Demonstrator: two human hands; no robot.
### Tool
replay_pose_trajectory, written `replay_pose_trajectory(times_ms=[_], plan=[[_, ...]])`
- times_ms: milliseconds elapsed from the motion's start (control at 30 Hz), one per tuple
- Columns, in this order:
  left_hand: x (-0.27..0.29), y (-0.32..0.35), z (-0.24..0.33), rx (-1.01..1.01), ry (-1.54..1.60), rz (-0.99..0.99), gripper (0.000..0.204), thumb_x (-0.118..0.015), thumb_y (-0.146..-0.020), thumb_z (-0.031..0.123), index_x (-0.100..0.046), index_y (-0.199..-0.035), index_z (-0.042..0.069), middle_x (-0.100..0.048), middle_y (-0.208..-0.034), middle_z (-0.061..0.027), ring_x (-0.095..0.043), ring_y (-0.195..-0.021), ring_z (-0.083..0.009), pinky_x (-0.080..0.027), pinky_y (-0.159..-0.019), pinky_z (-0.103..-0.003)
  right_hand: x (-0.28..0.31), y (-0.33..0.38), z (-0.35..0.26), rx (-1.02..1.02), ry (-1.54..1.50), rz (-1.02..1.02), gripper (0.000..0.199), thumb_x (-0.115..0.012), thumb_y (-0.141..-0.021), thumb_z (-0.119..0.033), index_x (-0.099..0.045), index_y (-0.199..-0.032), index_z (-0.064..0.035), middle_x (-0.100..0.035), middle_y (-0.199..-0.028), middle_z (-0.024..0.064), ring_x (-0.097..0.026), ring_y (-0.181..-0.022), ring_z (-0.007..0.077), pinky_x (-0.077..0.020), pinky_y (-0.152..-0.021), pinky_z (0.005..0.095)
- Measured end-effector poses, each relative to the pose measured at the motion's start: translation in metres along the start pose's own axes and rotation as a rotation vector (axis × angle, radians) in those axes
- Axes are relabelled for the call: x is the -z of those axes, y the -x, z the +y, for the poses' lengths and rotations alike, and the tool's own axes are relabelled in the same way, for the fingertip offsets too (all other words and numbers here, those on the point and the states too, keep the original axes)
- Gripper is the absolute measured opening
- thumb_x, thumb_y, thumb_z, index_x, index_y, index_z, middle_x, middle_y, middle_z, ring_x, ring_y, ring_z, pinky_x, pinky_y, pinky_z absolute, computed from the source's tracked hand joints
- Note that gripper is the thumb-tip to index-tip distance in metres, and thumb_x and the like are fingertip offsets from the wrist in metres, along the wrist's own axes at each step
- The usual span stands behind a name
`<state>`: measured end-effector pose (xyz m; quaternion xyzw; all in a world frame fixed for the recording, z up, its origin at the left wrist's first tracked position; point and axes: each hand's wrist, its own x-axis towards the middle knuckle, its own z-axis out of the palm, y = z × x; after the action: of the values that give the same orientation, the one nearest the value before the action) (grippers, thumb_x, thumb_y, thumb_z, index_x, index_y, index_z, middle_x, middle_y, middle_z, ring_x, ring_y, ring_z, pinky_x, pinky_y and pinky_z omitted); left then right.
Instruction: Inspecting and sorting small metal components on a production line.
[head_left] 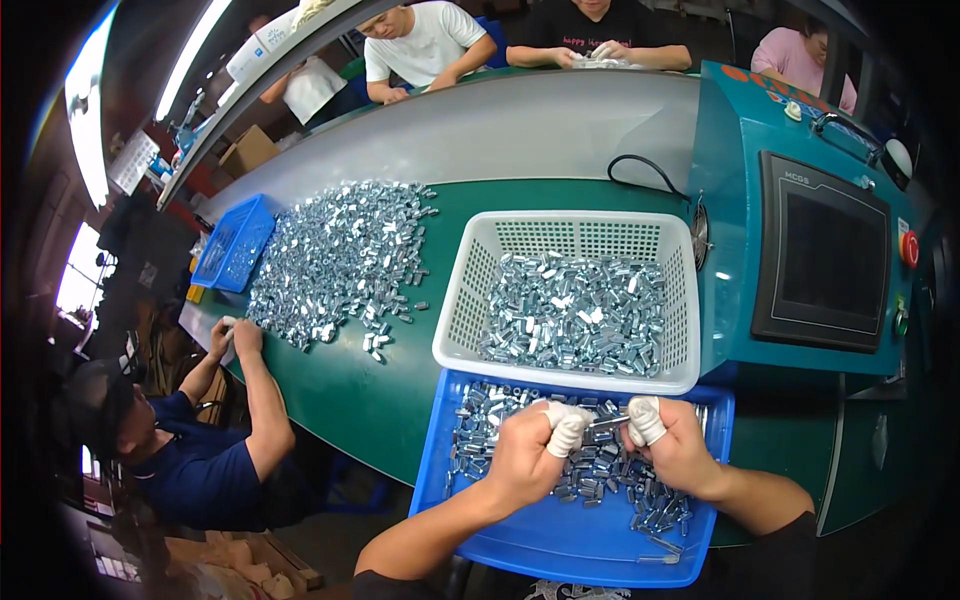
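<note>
Above a blue tray (pixel 560 545), both my hands are closed and face each other. My left hand (pixel 528 455), white tape round its thumb, pinches one end of a small shiny metal part (pixel 606 423). On the other end is my right hand (pixel 675 452), also with white tape on a digit; how its fingertips meet the part is partly hidden. Loose silvery metal pieces (pixel 595 480) lie in the tray under my hands. Just beyond, a white perforated basket (pixel 455 325) overlaps the tray's far edge and holds a heap of similar metal pieces (pixel 570 310).
A large pile of metal pieces (pixel 350 250) covers the green table (pixel 400 400) at left, beside a small blue basket (pixel 225 245). A teal machine (pixel 735 250) with a dark screen (pixel 825 255) stands at right. One person (pixel 200 470) works at left; others sit across a grey panel.
</note>
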<state>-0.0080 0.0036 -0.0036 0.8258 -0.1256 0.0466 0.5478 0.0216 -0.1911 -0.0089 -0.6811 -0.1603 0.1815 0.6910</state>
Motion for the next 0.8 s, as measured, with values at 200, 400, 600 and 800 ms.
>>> replay_pose_trajectory(times_ms=[200,400,600,800], plan=[[-0.009,-0.004,0.008,-0.023,-0.025,-0.096,0.012,-0.058,-0.088,0.010,-0.065,-0.091,0.001,-0.057,-0.069,-0.0054,-0.053,-0.064,-0.0167,-0.042,-0.059,-0.028,0.000,0.001,-0.003,0.055,0.028,0.043,0.041,-0.042,-0.097,-0.027,-0.053,-0.065,-0.0041,-0.048,-0.056,-0.0023,-0.040,-0.051,0.0047,-0.0326,-0.047,0.0215],[0.021,-0.015,-0.017,0.030,-0.116,0.298,0.024,-0.064,-0.081,0.001,-0.064,-0.106,-0.001,-0.059,-0.084,-0.0026,-0.049,-0.070,-0.0072,-0.043,-0.062,-0.021,0.006,-0.003,-0.006,0.098,0.075,0.225,0.044,-0.041,-0.098,-0.028,-0.051,-0.063,-0.0039,-0.048,-0.057,-0.0020,-0.037,-0.049,0.0042,-0.0296,-0.044,0.0224],[0.026,-0.024,-0.014,-0.008,-0.147,0.345,0.034,-0.066,-0.077,-0.002,-0.059,-0.111,0.000,-0.061,-0.084,-0.0041,-0.048,-0.066,-0.0054,-0.041,-0.055,-0.019,0.007,-0.001,0.006,0.082,0.021,0.172,0.039,-0.040,-0.098,-0.032,-0.053,-0.076,-0.0023,-0.051,-0.059,-0.0009,-0.036,-0.048,0.0025,-0.0282,-0.043,0.0190],[0.016,-0.011,-0.026,-0.011,-0.498,0.091,0.012,-0.074,-0.073,0.009,-0.069,-0.084,0.006,-0.061,-0.067,-0.0061,-0.052,-0.054,-0.0144,-0.041,-0.048,-0.027,0.007,-0.005,0.001,0.021,-0.003,0.119,0.041,-0.037,-0.099,-0.034,-0.052,-0.077,-0.0025,-0.050,-0.058,-0.0002,-0.035,-0.046,0.0020,-0.0266,-0.042,0.0187]])
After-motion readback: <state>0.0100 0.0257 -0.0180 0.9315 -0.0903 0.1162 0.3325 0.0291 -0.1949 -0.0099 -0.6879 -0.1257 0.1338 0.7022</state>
